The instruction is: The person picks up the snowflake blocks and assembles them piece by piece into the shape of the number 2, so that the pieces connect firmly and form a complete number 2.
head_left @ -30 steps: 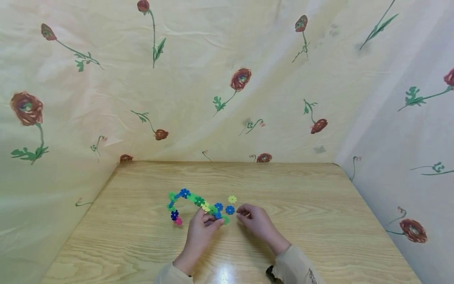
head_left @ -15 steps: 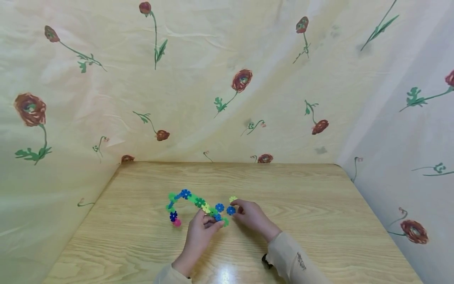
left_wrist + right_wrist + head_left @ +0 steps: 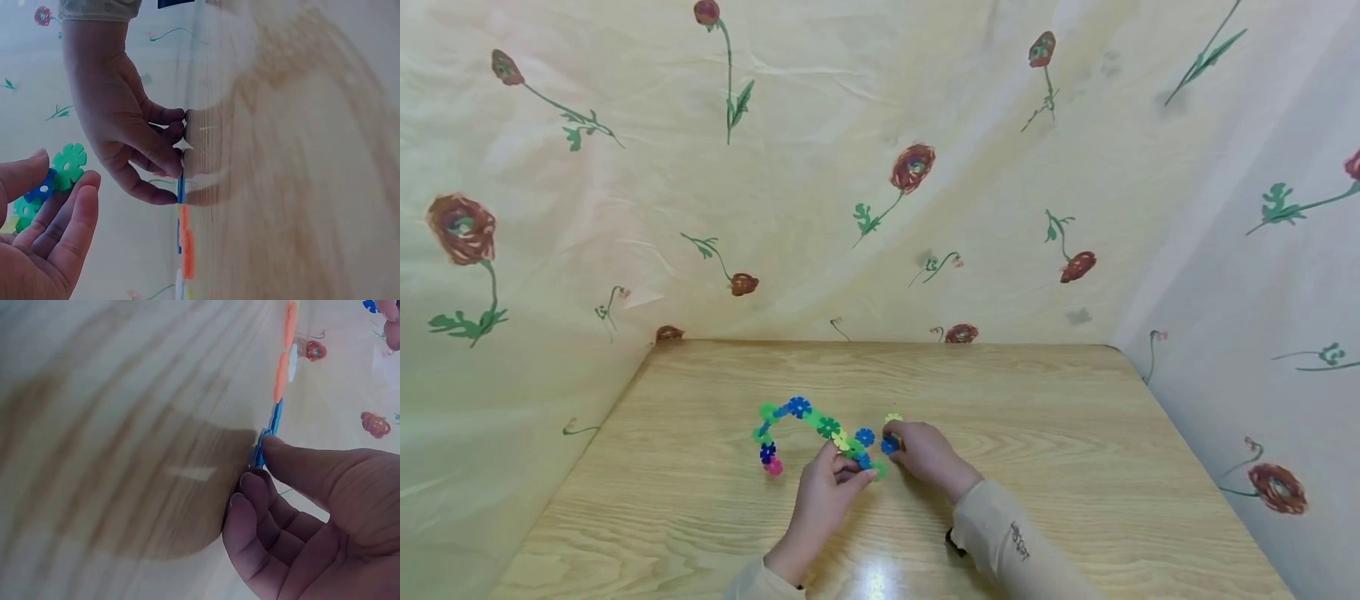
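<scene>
In the head view my left hand [image 3: 823, 492] pinches the near end of a curved chain of interlocked plastic snowflake discs [image 3: 828, 427], green, blue and yellow, with a pink disc [image 3: 773, 467] at its far end. The left wrist view shows a green disc [image 3: 69, 166] between its thumb and fingers. Low at the tabletop, my right hand [image 3: 931, 454] has thumb and fingertips on a loose blue snowflake disc [image 3: 889, 445]. In the right wrist view the thumb lies against that blue disc [image 3: 259, 452]; the fingers partly hide it.
A second blue disc [image 3: 865, 437] lies left of the right hand, and a yellow disc [image 3: 892, 417] just beyond its fingers. Orange discs [image 3: 188, 250] show edge-on along the wooden tabletop [image 3: 1060, 467] in the wrist views. Flower-printed cloth [image 3: 820, 167] surrounds the table.
My right hand has moved left and a little forward, reaching the loose blue disc and partly covering the yellow one. The left hand keeps its hold on the chain, nearly in place.
</scene>
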Available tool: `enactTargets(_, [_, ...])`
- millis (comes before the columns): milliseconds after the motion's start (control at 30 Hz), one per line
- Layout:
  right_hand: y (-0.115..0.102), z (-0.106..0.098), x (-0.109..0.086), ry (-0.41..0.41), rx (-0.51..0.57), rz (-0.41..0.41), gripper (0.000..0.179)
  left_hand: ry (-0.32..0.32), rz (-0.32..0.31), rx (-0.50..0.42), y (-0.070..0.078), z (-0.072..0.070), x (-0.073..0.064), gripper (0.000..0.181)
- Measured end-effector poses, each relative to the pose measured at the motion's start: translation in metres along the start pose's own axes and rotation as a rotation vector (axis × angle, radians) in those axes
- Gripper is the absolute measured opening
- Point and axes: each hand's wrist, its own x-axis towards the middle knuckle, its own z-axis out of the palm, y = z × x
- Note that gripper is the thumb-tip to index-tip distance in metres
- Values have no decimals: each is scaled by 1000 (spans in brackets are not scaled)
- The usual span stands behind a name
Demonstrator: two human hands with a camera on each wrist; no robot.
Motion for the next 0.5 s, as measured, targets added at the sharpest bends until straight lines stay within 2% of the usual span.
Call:
enactTargets(167, [0,0,-1,-3,-10,25,16,-3,22,17,-1,0,0,30])
enactTargets(500, [7,-3,-11,41,62,43,22,-9,-12,59,1,-2,1,27])
